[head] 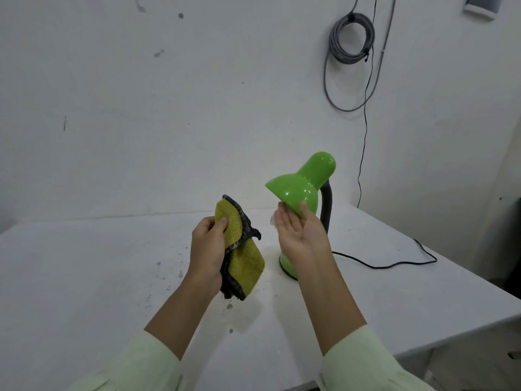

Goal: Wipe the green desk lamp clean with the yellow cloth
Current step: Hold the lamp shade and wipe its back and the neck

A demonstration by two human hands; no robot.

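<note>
The green desk lamp [303, 183] stands on the white table, right of centre, with a glossy shade tilted to the left, a dark flexible neck and a round green base partly hidden behind my right wrist. My right hand [300, 234] is palm up under the shade's lower rim, fingers touching it, thumb on the rim. My left hand [210, 246] holds the yellow cloth [242, 251], which has a dark grey edge and hangs folded, a short way left of the lamp and apart from it.
The white table [98, 277] is speckled with small dark marks. The lamp's black cord [394, 265] runs across the table to the right and up the wall. A coiled grey cable [351, 38] hangs on the wall. The table's right edge falls away at the right.
</note>
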